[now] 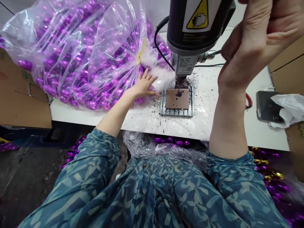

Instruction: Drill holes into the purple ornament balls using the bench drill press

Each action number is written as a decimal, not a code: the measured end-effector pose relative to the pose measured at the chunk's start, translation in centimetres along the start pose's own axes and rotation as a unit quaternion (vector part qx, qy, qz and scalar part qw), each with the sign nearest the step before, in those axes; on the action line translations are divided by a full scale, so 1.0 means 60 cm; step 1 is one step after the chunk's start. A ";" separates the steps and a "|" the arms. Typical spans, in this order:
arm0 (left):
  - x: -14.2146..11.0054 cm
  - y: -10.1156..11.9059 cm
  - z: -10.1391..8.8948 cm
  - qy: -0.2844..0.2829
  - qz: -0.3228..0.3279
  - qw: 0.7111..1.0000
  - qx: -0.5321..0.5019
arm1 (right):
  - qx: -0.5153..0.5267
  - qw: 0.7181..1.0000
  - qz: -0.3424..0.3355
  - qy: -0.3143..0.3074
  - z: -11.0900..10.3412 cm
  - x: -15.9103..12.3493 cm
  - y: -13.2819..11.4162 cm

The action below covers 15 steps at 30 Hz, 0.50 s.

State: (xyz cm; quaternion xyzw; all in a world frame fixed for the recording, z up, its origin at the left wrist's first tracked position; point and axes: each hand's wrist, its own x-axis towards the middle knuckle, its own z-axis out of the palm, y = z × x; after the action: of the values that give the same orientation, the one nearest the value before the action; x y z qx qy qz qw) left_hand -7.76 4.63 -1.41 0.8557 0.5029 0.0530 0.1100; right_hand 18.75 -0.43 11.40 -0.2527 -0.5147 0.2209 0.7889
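My left hand (145,85) is open with its fingers spread, beside the tied neck of a large clear plastic bag (95,47) full of shiny purple baubles. A yellow tie (139,57) cinches that neck. On the right, my raised right hand (256,38) is closed around the feed lever (212,53) of a small drill press (197,28); its grip is partly hidden. Below the chuck, a brown square board (174,103) with a small hole lies on the slotted metal base (163,112). Dark shavings are scattered over the board and around it. No bauble shows under the drill.
The white table (144,122) carries a dark phone (268,106) and crumpled white tissue (291,109) at the right. A red loop-shaped handle (249,100) sits behind my right forearm. Cardboard boxes (21,101) stand at both sides. Purple and gold baubles (275,174) lie below the table's edge.
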 end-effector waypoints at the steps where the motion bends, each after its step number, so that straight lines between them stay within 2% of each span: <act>1: 0.010 -0.009 -0.007 -0.048 -0.010 0.998 0.026 | -0.006 0.999 -0.038 0.018 0.003 -0.002 -0.001; 3: 0.015 -0.018 -0.006 -0.080 -0.022 0.993 0.081 | -0.017 0.996 -0.087 0.034 0.007 -0.005 -0.001; 6: 0.003 -0.020 0.013 -0.019 0.001 0.991 0.135 | -0.015 0.995 -0.097 0.025 0.010 -0.009 0.000; 10: -0.021 -0.018 0.035 0.024 0.038 0.996 0.073 | -0.004 0.994 -0.107 0.019 0.008 -0.010 -0.002; 12: -0.026 -0.018 0.039 0.040 0.010 0.999 0.019 | 0.003 0.995 -0.100 0.017 0.007 -0.011 -0.003; 15: -0.016 -0.021 0.039 0.111 -0.074 0.990 -0.042 | 0.010 0.995 -0.101 0.020 0.007 -0.011 0.000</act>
State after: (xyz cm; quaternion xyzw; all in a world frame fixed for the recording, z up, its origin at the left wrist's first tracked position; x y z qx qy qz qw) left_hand -8.84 4.05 -4.00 0.7996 0.5713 0.1600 0.0927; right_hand 18.10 -0.76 11.11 -0.1962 -0.5192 0.1396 0.8200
